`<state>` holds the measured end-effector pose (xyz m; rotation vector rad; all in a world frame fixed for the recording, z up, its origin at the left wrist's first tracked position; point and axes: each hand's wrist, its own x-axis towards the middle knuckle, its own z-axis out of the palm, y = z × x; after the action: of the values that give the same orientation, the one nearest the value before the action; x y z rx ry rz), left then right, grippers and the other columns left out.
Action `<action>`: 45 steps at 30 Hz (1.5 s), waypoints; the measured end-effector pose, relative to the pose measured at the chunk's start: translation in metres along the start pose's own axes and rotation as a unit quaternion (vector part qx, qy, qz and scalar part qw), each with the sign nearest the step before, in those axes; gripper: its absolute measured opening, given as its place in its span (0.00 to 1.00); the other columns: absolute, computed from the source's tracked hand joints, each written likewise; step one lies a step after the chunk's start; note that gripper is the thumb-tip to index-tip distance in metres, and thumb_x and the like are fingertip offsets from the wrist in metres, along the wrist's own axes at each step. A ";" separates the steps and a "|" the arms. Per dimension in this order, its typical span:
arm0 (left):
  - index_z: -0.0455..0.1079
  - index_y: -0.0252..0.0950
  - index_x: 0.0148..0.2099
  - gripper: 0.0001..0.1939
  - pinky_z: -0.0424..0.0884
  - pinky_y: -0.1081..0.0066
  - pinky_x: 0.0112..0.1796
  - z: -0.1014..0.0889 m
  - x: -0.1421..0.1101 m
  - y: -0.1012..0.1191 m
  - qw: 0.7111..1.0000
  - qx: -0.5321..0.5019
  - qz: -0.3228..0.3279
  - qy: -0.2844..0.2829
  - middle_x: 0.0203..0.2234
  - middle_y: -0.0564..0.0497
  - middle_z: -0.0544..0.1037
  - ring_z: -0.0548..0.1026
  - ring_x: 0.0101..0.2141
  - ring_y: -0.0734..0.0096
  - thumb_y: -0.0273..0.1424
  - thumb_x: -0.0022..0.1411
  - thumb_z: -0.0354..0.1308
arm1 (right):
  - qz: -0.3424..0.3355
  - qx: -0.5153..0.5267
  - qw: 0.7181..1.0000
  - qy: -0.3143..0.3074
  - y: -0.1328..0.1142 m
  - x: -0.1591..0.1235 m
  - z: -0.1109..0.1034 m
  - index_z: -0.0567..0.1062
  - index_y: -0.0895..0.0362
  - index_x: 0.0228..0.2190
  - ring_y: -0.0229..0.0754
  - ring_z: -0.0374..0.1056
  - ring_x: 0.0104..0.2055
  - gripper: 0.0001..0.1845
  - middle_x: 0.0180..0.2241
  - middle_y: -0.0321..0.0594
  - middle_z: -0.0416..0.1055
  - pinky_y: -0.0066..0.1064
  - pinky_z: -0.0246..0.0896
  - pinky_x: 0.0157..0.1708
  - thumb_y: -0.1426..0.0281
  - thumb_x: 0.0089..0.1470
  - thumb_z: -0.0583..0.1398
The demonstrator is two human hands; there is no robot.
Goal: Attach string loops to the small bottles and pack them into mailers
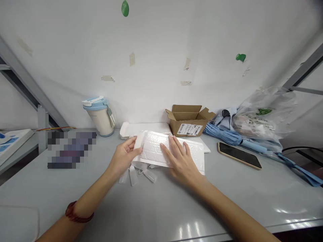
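A white padded mailer is held up a little above the table's middle. My left hand pinches its left end, at the flap, between thumb and fingers. Across the right half of the mailer lies my right hand, its fingers spread flat on the surface. Several small clear plastic pieces with loops stick out below the mailer, partly hidden by it. Behind it, more white mailers lie against the wall side of the table.
An open cardboard box with a label stands at the back. To its right lie a folded blue umbrella, a clear plastic bag and a phone. A cream tumbler with a blue lid stands back left, near a pixelated area.
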<state>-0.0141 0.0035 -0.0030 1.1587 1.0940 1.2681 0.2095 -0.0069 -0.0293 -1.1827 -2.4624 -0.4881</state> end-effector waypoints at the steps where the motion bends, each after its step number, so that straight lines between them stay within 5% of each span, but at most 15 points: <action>1: 0.67 0.33 0.54 0.30 0.74 0.65 0.38 0.003 -0.003 0.000 1.000 0.002 -0.003 -0.026 0.44 0.43 0.78 0.77 0.40 0.58 0.32 0.48 0.65 | -0.005 0.010 1.000 -0.008 -0.001 0.000 -0.002 0.50 0.58 0.62 0.63 0.36 0.66 0.41 0.64 0.62 0.40 0.63 0.44 0.54 0.75 0.48 0.58; 6: 0.67 0.35 0.53 0.26 0.73 0.66 0.38 0.018 -0.013 0.000 0.990 0.021 -0.011 -0.142 0.41 0.46 0.79 0.77 0.39 0.60 0.31 0.51 0.64 | -0.021 0.058 0.998 -0.022 -0.008 -0.002 -0.007 0.47 0.53 0.63 0.65 0.36 0.66 0.47 0.64 0.61 0.39 0.66 0.39 0.53 0.58 0.46 0.60; 11: 0.71 0.36 0.47 0.16 0.71 0.69 0.37 0.023 -0.018 -0.006 0.983 0.050 -0.003 -0.177 0.36 0.50 0.79 0.76 0.37 0.65 0.32 0.55 0.61 | -0.020 0.068 0.997 0.004 -0.010 -0.003 -0.005 0.48 0.55 0.62 0.63 0.40 0.64 0.49 0.61 0.62 0.44 0.63 0.37 0.54 0.57 0.43 0.61; 18: 0.70 0.36 0.31 0.13 0.68 0.72 0.26 0.025 -0.021 -0.005 0.988 0.099 -0.017 -0.118 0.24 0.53 0.76 0.73 0.26 0.68 0.41 0.55 0.60 | -0.044 0.069 0.996 0.028 -0.009 -0.004 -0.007 0.51 0.56 0.61 0.61 0.45 0.61 0.44 0.58 0.60 0.49 0.62 0.39 0.54 0.59 0.45 0.60; 31: 0.73 0.36 0.32 0.13 0.67 0.71 0.25 0.016 -0.012 -0.004 0.985 0.172 0.025 0.007 0.23 0.52 0.76 0.73 0.25 0.68 0.41 0.51 0.61 | -0.060 0.096 0.986 0.120 -0.007 -0.001 -0.006 0.57 0.60 0.56 0.53 0.58 0.52 0.32 0.51 0.55 0.63 0.49 0.53 0.49 0.75 0.49 0.56; 34: 0.74 0.36 0.33 0.12 0.69 0.70 0.29 0.003 -0.002 -0.005 0.955 0.262 0.094 0.097 0.27 0.50 0.77 0.73 0.28 0.66 0.40 0.55 0.57 | -0.032 0.121 0.983 0.131 -0.002 0.000 -0.004 0.58 0.60 0.55 0.51 0.60 0.51 0.30 0.50 0.54 0.64 0.44 0.57 0.46 0.76 0.49 0.55; 37: 0.74 0.38 0.37 0.13 0.70 0.65 0.37 -0.019 0.014 -0.007 0.889 0.376 0.203 0.166 0.37 0.47 0.76 0.72 0.37 0.61 0.39 0.58 0.53 | 0.000 0.141 0.982 0.122 0.004 0.000 -0.001 0.58 0.59 0.56 0.51 0.60 0.51 0.30 0.50 0.53 0.65 0.43 0.58 0.46 0.73 0.50 0.56; 40: 0.76 0.40 0.40 0.14 0.59 0.54 0.54 -0.040 0.030 -0.015 0.847 0.450 0.262 0.110 0.48 0.45 0.72 0.63 0.53 0.53 0.39 0.59 0.52 | 0.031 0.160 0.980 0.113 0.008 0.000 0.003 0.58 0.58 0.55 0.51 0.61 0.51 0.30 0.50 0.52 0.64 0.42 0.59 0.47 0.71 0.51 0.57; 45: 0.73 0.40 0.50 0.20 0.50 0.48 0.58 -0.051 0.043 -0.032 0.849 0.479 0.219 0.037 0.54 0.44 0.69 0.53 0.60 0.50 0.43 0.62 0.48 | 0.066 0.171 0.978 0.098 0.010 0.000 0.007 0.59 0.57 0.54 0.50 0.62 0.50 0.29 0.49 0.51 0.65 0.42 0.61 0.45 0.69 0.51 0.57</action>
<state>-0.0607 0.0485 -0.0394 2.2225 1.6615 1.0888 0.2159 0.0022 -0.0339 -1.0878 -2.1722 -0.1280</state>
